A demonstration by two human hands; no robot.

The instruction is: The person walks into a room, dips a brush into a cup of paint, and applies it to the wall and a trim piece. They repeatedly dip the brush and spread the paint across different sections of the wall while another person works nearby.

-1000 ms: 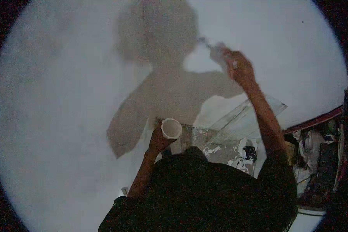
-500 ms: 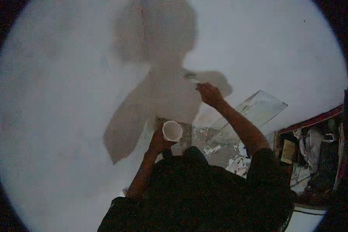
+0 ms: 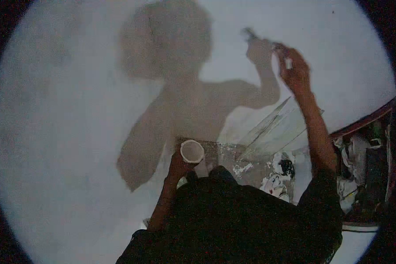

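My left hand (image 3: 178, 166) is wrapped round a white round cup (image 3: 202, 153) held low near my body, with its open mouth facing up. What lies inside looks pale, but I cannot make out its level. Raised to the upper right, my right hand (image 3: 295, 67) is closed on a paintbrush (image 3: 278, 45). The brush's dark tip points left toward the white wall (image 3: 237, 57), and a pale bit of handle shows by the fingers. Blur leaves it unclear whether the bristles touch the wall. My shadow falls across the wall to the left.
A pale, flat, see-through-looking panel (image 3: 273, 127) slants below my right arm. White splashes mark the grey floor (image 3: 251, 176), where blotched items (image 3: 275, 182) lie. At the right, a dark-red-edged opening (image 3: 365, 116) holds cluttered things, including a dark box-like object (image 3: 376, 171).
My right hand has moved up and to the right with the paintbrush, and the arm is more upright. My left hand and the cup have stayed nearly in place.
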